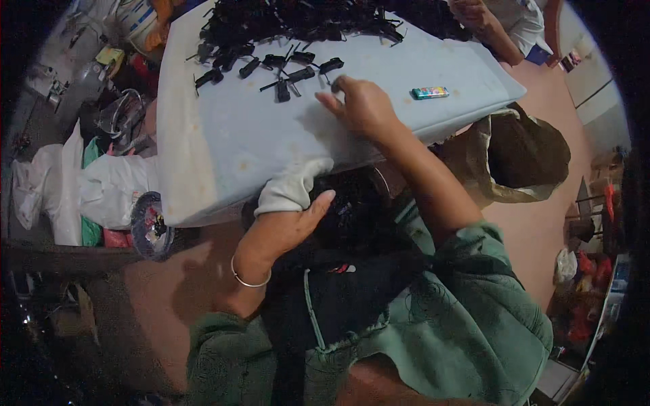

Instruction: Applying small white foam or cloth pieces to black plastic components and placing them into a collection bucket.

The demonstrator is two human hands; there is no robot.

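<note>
Counter (244, 135): pale blue cover, with a cream edge strip bearing faint yellowish spots. Small parts (284, 71) scattered on it are black throughout; the small packet (430, 93) is multicoloured, mainly teal. Sleeves (474, 318) are muted green with a faint printed pattern, the bangle (249, 281) silver, the bag (521, 152) brown.

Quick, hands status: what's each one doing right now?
Left hand: closed on the cloth hanging over the pad's front edge.
Right hand: resting on the pad, fingers curled beside the black parts; a grip cannot be told.
</note>
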